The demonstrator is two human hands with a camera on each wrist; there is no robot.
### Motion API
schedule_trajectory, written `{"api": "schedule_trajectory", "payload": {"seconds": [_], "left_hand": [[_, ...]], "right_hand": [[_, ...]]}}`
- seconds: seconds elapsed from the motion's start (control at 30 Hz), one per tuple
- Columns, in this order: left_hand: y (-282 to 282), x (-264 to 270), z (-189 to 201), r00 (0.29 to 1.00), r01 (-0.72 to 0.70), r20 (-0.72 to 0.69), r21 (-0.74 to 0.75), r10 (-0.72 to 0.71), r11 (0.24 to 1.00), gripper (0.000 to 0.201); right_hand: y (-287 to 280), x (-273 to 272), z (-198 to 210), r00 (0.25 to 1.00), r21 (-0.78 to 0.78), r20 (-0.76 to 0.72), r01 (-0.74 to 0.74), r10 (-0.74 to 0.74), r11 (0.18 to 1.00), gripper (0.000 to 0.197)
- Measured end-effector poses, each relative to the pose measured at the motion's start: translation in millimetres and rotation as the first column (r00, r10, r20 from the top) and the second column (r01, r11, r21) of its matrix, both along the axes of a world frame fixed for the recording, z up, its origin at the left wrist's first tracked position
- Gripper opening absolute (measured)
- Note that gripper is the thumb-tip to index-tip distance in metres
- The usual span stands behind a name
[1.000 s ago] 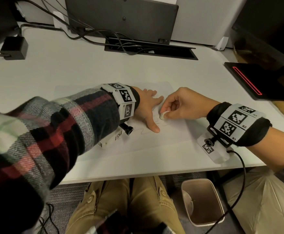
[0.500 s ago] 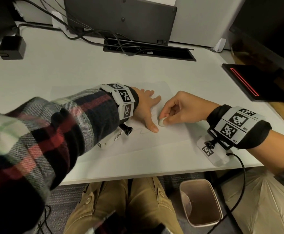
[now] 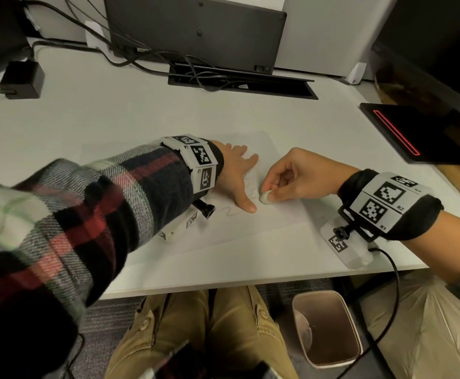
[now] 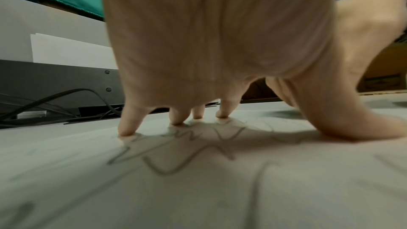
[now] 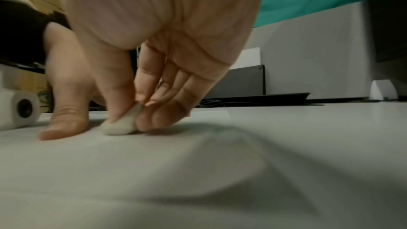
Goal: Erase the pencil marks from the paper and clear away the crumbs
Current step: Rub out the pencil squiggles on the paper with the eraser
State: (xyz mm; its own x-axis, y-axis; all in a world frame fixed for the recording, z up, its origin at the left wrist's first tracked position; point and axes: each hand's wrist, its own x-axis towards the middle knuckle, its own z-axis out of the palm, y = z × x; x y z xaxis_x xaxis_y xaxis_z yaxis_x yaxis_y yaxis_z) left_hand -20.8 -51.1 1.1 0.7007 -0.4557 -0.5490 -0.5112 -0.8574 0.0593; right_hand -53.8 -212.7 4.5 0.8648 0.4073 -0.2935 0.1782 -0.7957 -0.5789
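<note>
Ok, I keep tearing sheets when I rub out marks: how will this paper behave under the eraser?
The paper looks thin and floppy, so it would probably slide or wrinkle if rubbed unheld. The left hand presses it flat with spread fingers. The right hand pinches a small rounded eraser; short strokes seem safest.

A white desk (image 3: pixel 92 124) is carrying a sheet of paper (image 3: pixel 250 228) lying flat near its near edge, at the centre. A black power adapter (image 3: pixel 22 79) is sitting at the far left, and cables (image 3: pixel 130 54) are trailing across the far side into a recessed cable slot (image 3: pixel 242 86). A black device with a red light strip (image 3: pixel 409 132) is resting at the right edge.
</note>
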Motion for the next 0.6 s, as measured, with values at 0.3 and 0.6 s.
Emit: {"api": "schedule_trajectory", "payload": {"seconds": [0.3,0.6], "left_hand": [[8,6,-2,0.997,-0.066,0.039,0.057,0.064,0.996,0.101],[20,5,5,0.982,-0.134,0.152,0.143,0.112,0.981,0.087]], "right_hand": [[-8,21,-1,0.974,-0.113,0.216,0.09,-0.064,0.99,0.009],[7,41,1,0.993,-0.089,0.118,0.04,-0.03,0.995,0.008]]}}
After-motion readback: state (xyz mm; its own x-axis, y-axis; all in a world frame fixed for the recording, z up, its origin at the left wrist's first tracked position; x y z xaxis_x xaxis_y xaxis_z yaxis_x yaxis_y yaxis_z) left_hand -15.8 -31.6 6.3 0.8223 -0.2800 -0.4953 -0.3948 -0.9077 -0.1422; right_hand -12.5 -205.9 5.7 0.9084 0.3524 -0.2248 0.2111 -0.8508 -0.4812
